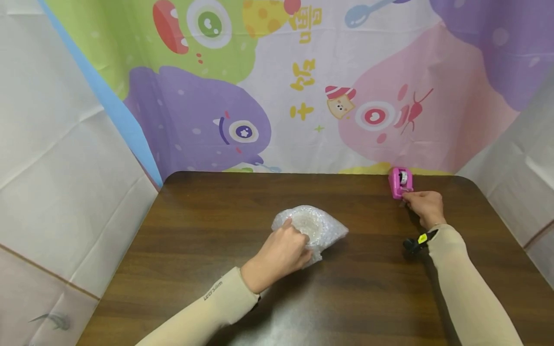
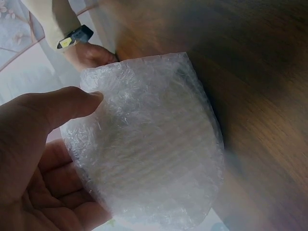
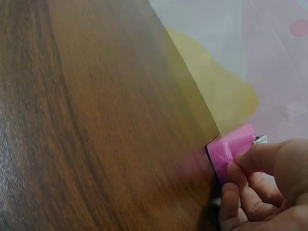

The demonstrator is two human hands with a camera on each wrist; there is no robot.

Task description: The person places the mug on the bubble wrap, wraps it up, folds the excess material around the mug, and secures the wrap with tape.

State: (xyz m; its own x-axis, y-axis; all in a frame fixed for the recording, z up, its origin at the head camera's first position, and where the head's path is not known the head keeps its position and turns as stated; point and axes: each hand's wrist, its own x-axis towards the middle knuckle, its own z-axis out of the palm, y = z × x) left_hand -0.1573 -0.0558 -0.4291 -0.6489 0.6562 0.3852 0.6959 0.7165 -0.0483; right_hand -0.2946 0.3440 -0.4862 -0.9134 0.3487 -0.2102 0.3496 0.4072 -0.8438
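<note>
My left hand [image 1: 281,250] grips a bubble-wrapped bundle [image 1: 326,229] near the middle of the table. In the left wrist view the thumb lies over the near edge of the bubble wrap [image 2: 149,134], with the other fingers curled at its side and partly hidden behind it. A pale, round, ridged shape shows through the wrap. At the back right, my right hand [image 1: 426,206] is at a pink tape dispenser [image 1: 395,183] carrying a small roll. Thumb and forefinger pinch a short clear strip of tape [image 3: 226,155] right by the dispenser.
The brown wood-grain table [image 1: 207,202] ends at a cartoon-printed curtain [image 1: 277,129] behind. Pale cloth walls [image 1: 73,158] stand at both sides. A black wrist camera [image 1: 413,246] juts from the right wrist over the tabletop.
</note>
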